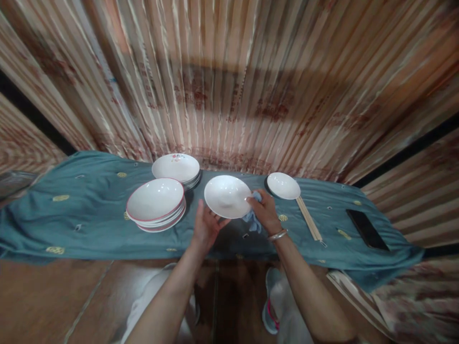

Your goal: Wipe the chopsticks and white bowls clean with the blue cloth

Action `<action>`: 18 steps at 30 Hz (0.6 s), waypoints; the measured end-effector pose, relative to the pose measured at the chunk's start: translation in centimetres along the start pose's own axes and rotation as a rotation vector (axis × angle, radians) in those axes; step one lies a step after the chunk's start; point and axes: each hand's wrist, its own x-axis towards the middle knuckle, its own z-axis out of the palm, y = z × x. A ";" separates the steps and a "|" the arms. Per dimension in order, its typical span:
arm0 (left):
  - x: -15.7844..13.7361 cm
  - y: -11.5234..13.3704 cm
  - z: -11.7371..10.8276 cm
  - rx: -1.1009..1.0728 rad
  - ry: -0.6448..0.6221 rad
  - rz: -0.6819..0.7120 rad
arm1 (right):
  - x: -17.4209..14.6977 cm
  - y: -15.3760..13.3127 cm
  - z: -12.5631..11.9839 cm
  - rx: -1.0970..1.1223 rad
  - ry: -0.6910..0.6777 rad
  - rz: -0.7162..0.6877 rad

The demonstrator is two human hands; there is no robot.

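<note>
A shallow white dish [226, 196] is held up over the middle of the cloth-covered table, its hollow side facing me. My left hand [208, 225] is at its lower left edge, fingers tucked beneath the rim and thumb apart at the side. On the right rim, my right hand [264, 210] grips the dish with the thumb on top. A crumpled light-blue cloth [254, 222] is bunched in that same hand, against the dish's edge and underside. The left fingertips are partly hidden by the dish.
Red-rimmed white bowls [156, 203] are stacked at left, with a stack of flower-patterned dishes [175, 168] behind. To the right lie a small white dish [283, 185], wooden chopsticks [309, 220] and a black phone [366, 229]. The green tablecloth [96, 200] meets a pleated curtain [222, 95].
</note>
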 end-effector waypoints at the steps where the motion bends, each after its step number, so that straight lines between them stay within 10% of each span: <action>1: 0.0 -0.6 0.1 0.037 0.000 -0.022 | -0.5 1.2 -0.3 -0.036 0.015 0.017; 8: 1.2 -4.7 0.3 0.263 0.129 -0.040 | -2.2 5.6 -2.9 -0.181 -0.075 0.026; 14: 1.3 -6.6 0.6 0.393 0.125 -0.070 | -1.9 5.0 -6.0 -0.109 0.288 -0.015; 18: 1.6 -7.6 0.6 0.448 0.134 -0.054 | -3.1 4.4 -4.0 -0.141 0.004 -0.208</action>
